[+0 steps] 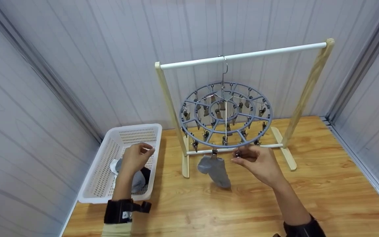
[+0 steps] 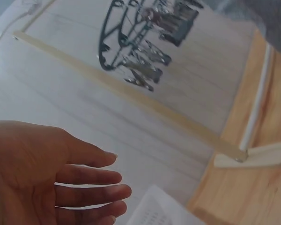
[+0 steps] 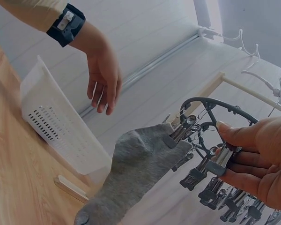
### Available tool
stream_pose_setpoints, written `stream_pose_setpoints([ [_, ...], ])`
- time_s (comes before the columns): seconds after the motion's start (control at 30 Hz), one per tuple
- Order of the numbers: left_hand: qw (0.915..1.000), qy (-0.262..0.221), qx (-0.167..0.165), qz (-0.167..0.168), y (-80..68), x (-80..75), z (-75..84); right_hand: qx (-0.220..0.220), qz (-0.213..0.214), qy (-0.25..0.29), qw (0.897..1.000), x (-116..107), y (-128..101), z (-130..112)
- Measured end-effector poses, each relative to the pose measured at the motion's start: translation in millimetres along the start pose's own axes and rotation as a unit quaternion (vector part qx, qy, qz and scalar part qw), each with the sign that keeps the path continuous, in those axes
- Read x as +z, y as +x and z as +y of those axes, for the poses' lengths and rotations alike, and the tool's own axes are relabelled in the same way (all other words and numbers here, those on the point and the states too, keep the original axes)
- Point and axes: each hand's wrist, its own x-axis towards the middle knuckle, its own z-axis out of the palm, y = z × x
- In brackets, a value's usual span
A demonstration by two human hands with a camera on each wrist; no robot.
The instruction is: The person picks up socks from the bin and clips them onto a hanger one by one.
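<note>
A grey sock hangs from a clip at the front of the round clip hanger. Just right of it, my right hand holds a metal clip of the hanger between thumb and fingers; the clip has dark tips. My left hand is over the white basket, holding nothing, its fingers loosely extended in the left wrist view. Grey, white and black socks lie in the basket, partly hidden under the left hand and forearm.
The hanger's hook is on the white bar of a wooden stand, whose feet rest on the wood-grain table. Several other clips dangle from the hanger's rings. Pale panel walls stand behind and at both sides.
</note>
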Motion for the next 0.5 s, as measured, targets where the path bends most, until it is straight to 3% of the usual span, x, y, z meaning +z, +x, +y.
stream_pose_setpoints([
  [0.27,0.9988,0.023,-0.019,-0.039,22.7,3.4,-21.7,0.004,0.006,-0.018,1.0,2,0,-1],
  [0.5,0.994,0.092,-0.033,-0.05,38.4,2.6,-41.3,0.008,0.001,-0.016,1.0,3,0,-2],
])
